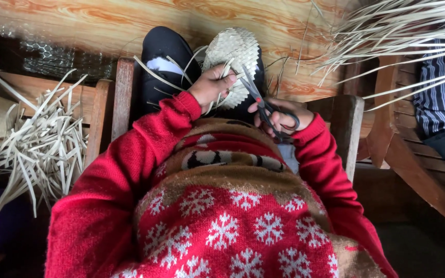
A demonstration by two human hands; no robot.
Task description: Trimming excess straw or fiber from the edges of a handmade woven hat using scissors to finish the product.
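Pale woven straw piece (235, 59), loose strip ends, in left hand (211, 86)

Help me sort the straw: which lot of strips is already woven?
The pale woven piece held by the left hand; the left pile and upper-right bundle are loose strips.

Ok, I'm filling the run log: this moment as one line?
left hand: holds woven straw piece | right hand: holds black scissors, blades at weave | loose straw strips: beside chair

Chair arms (122, 98) flanking; strip pile (42, 149) crowding left.
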